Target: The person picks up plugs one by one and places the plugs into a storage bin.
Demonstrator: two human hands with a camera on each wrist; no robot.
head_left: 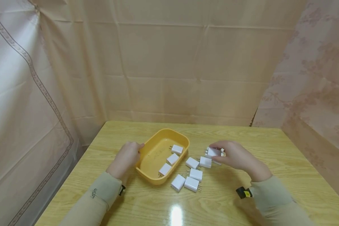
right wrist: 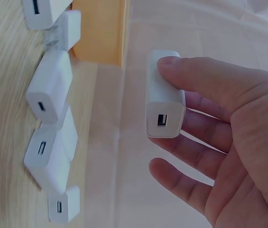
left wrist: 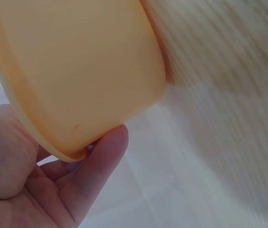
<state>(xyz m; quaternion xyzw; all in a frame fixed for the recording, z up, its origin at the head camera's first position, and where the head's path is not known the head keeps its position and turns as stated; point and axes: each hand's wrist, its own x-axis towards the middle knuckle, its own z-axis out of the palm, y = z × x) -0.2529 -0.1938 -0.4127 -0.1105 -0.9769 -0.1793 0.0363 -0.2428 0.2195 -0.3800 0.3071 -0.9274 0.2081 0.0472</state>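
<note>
My left hand (head_left: pixel 128 156) grips the left rim of a yellow plastic basin (head_left: pixel 151 150). In the left wrist view, the thumb and fingers pinch the basin's edge (left wrist: pixel 77 95). Three white USB chargers (head_left: pixel 172 159) with metal prongs lie inside along its right side. Right of the basin, my right hand (head_left: pixel 234 155) holds a white charger (right wrist: pixel 164 95) between thumb and fingers, its USB port showing in the right wrist view. More white chargers (head_left: pixel 192 184) lie loose on the table between the basin and that hand. Part of another sits beneath the held one, mostly hidden.
The wooden table (head_left: pixel 141 207) has a pale cloth curtain (head_left: pixel 169 69) hanging behind it and further cloth on both sides. A black strap piece with a yellow tag (head_left: pixel 244 192) shows at the right sleeve. Light reflects off the table's front.
</note>
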